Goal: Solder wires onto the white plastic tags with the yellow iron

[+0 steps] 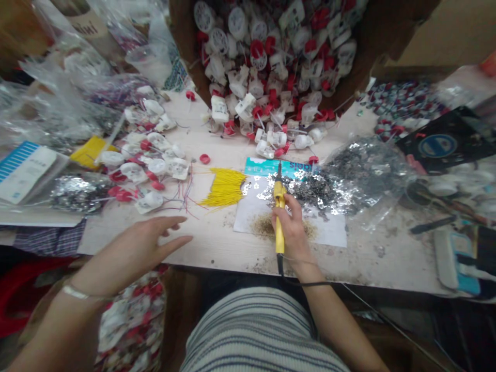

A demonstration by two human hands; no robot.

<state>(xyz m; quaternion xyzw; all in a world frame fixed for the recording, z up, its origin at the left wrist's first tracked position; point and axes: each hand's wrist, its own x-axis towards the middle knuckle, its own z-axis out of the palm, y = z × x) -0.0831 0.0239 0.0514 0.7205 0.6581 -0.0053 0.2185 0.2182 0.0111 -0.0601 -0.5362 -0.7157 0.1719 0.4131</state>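
My right hand (291, 227) is wrapped round a yellow electric screwdriver or soldering tool (279, 206), its dark tip pointing away from me over a white sheet (329, 230). Small shiny metal pieces (318, 188) lie in a dark heap beside the tip. My left hand (155, 240) hovers near the table's front edge, fingers apart, holding nothing. Beyond it lies a fan of thin yellow wires (223, 187). White and red plastic parts with thin wires (141, 168) are piled to the left of these.
A large box (182, 46) of white and red parts opens toward me at the back. Plastic bags (62, 98) crowd the left. A clear bag of metal pieces (368, 170) and a power strip (453, 258) are at the right. The tool's cable (306, 283) crosses my right forearm.
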